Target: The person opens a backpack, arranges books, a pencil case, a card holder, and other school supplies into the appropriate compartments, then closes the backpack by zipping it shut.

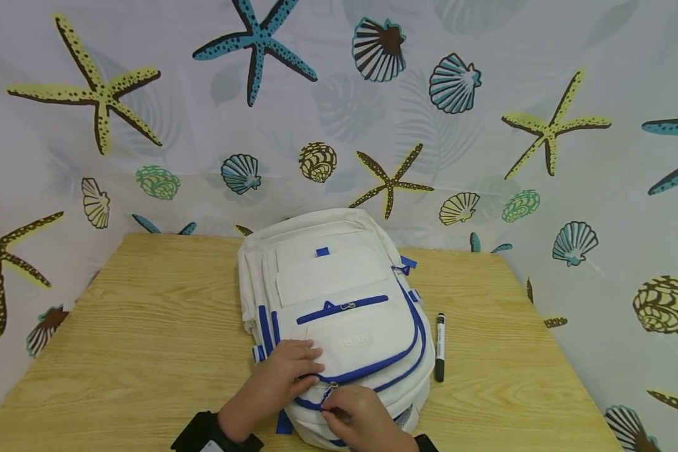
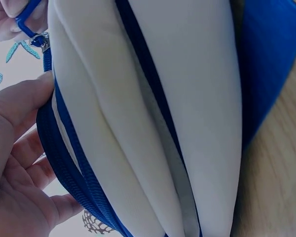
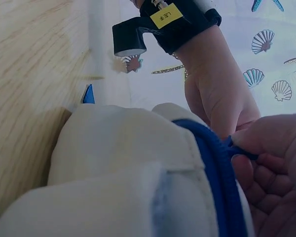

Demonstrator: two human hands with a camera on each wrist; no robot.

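Observation:
A white backpack (image 1: 333, 276) with blue zippers lies front side up on the table. At its lower end my right hand (image 1: 367, 417) pinches a blue zipper pull (image 3: 241, 150) between thumb and fingers. The slider (image 2: 40, 41) sits at the top of a blue zipper (image 2: 64, 173), whose two tapes stand apart below it in the left wrist view. My left hand (image 1: 285, 373) rests on the lower left of the bag's front with fingers extended, its thumb right at the zipper's edge.
A black and white marker (image 1: 440, 348) lies on the wooden table (image 1: 164, 314), just right of the backpack. Behind the table hangs a white cloth (image 1: 294, 125) printed with starfish and shells. A blue strap (image 2: 271, 59) sticks out from the bag's side.

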